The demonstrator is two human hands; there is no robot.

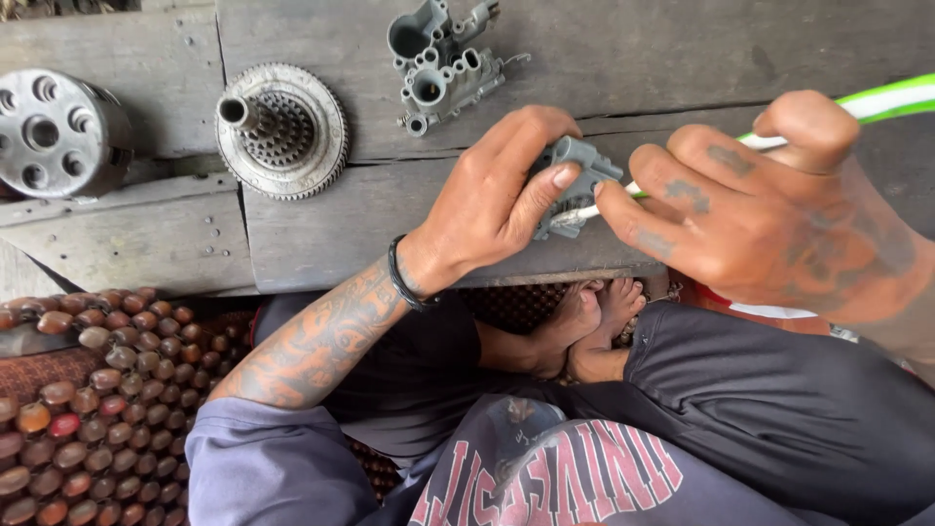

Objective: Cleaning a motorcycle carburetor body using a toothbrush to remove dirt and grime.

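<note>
We hold the small grey metal part (575, 180) tight in our left hand (497, 195), above the table (341, 224) edge, so it stays steady. Our right hand (769, 209) fingers pinch the green-and-white toothbrush (877, 100), bristles touching the part.

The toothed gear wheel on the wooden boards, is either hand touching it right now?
No. The gear wheel lies alone on the boards, while the left hand holds a small grey metal part and the right hand grips a brush.
</note>
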